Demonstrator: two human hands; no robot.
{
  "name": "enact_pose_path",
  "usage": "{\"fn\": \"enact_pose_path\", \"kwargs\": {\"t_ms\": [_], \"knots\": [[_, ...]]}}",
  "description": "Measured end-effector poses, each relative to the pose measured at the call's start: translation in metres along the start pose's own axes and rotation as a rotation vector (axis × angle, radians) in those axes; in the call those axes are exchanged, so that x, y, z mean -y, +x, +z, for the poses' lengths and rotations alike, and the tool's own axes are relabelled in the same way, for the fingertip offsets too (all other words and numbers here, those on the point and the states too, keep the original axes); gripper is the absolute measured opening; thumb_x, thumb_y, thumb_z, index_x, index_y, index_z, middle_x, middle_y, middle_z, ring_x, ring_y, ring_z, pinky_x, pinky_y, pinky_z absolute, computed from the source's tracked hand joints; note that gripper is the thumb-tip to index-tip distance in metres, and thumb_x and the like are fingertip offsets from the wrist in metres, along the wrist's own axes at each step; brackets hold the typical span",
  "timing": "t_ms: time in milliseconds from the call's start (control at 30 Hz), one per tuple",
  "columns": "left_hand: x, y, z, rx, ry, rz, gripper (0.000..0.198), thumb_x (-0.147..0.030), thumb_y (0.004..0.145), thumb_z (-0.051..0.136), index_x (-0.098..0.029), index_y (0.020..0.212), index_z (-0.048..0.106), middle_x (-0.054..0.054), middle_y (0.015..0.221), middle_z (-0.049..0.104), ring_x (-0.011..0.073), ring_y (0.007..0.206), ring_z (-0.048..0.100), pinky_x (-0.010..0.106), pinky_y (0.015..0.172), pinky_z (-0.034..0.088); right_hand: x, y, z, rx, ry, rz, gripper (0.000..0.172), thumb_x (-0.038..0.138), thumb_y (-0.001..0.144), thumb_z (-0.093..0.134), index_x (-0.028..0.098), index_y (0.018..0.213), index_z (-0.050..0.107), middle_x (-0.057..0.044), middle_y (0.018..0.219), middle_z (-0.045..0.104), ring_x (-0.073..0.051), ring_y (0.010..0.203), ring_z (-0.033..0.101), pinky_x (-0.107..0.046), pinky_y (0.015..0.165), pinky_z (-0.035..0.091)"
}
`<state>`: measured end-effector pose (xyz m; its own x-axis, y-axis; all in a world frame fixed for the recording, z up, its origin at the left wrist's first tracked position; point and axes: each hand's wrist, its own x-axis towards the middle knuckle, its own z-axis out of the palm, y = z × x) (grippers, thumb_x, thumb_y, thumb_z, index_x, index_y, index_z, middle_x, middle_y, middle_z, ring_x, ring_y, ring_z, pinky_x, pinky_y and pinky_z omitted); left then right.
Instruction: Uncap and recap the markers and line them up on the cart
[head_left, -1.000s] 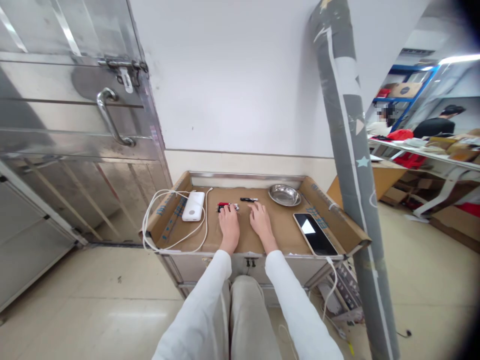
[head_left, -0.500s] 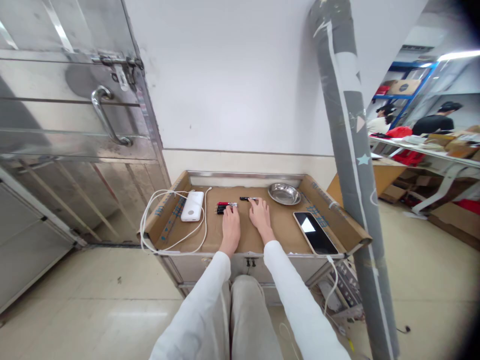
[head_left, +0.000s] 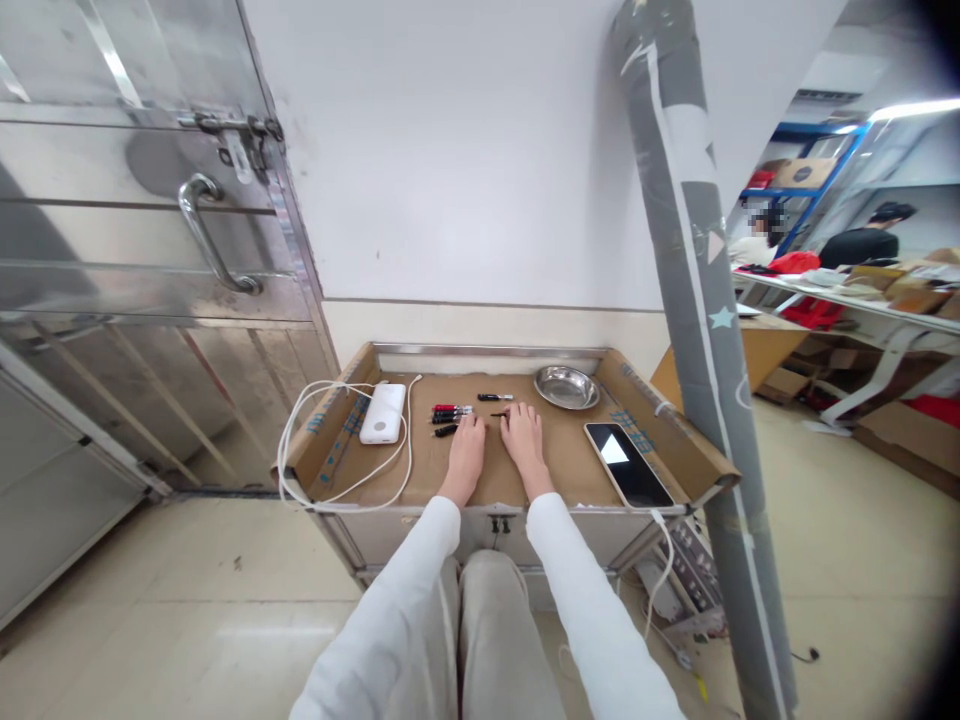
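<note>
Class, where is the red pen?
In the head view, the red pen lies left of centre on the brown cardboard, right of the white device and just beyond the left hand.

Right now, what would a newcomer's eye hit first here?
Probably the tall gray roll slanting up the right side, opposite the shiny metal door at far left. Then, at lower center, the left hand by red and black pens and the right hand at a small dark item. Beyond it, rightward, gleams a metal bowl.
</note>
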<state>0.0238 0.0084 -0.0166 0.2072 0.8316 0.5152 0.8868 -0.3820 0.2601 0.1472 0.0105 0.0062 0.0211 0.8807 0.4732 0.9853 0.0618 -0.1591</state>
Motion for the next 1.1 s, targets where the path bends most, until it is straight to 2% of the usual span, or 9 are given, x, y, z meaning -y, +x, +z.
{"fn": "enact_pose_path", "kwargs": {"t_ms": [167, 333, 600, 800, 1100], "knots": [[0.0, 0.01, 0.006, 0.037, 0.03, 0.088, 0.024, -0.003, 0.089, 0.034, -0.013, 0.093, 0.055, 0.009, 0.097, 0.057, 0.0192, 0.1, 0.054, 0.038, 0.096, 0.043, -0.001, -0.006, -0.003, 0.017, -0.004, 0.001, 0.02, 0.026, 0.092, 0.042, 0.018, 0.098, 0.06, -0.01, 0.1, 0.059, -0.022, 0.097, 0.049, -0.032, 0.081, 0.033], [-0.003, 0.017, 0.01, 0.013, 0.068, 0.039, 0.022, -0.003, 0.089, 0.035, -0.012, 0.093, 0.056, 0.01, 0.095, 0.057, 0.0191, 0.095, 0.055, 0.034, 0.089, 0.046, -0.002, -0.009, -0.003, 0.01, -0.023, 0.085, 0.021, 0.022, 0.093, 0.04, 0.016, 0.097, 0.06, -0.01, 0.098, 0.059, -0.022, 0.095, 0.048, -0.031, 0.079, 0.031], [0.0, 0.025, 0.018, 0.032, 0.01, 0.06, 0.022, -0.004, 0.09, 0.035, -0.01, 0.095, 0.056, 0.01, 0.098, 0.057, 0.0193, 0.098, 0.054, 0.034, 0.091, 0.044, -0.004, -0.009, -0.001, 0.009, -0.002, 0.068, 0.023, 0.021, 0.093, 0.04, 0.018, 0.097, 0.062, -0.01, 0.098, 0.06, -0.022, 0.095, 0.048, -0.031, 0.079, 0.03], [0.001, 0.025, 0.016, 0.061, -0.093, 0.034, 0.02, -0.005, 0.091, 0.035, -0.013, 0.094, 0.054, 0.008, 0.099, 0.056, 0.0175, 0.098, 0.054, 0.033, 0.089, 0.044, -0.006, -0.008, 0.0, 0.014, 0.019, 0.082, 0.024, 0.022, 0.094, 0.039, 0.019, 0.096, 0.063, -0.009, 0.098, 0.06, -0.021, 0.095, 0.049, -0.031, 0.079, 0.03], [-0.003, 0.025, 0.012, 0.077, -0.142, 0.058, 0.018, -0.008, 0.091, 0.035, -0.014, 0.093, 0.052, 0.008, 0.098, 0.057, 0.0176, 0.097, 0.054, 0.034, 0.089, 0.044, -0.005, -0.006, 0.0, 0.039, 0.027, 0.002, 0.024, 0.023, 0.093, 0.04, 0.02, 0.097, 0.063, -0.009, 0.098, 0.061, -0.021, 0.094, 0.05, -0.031, 0.08, 0.031]]}}
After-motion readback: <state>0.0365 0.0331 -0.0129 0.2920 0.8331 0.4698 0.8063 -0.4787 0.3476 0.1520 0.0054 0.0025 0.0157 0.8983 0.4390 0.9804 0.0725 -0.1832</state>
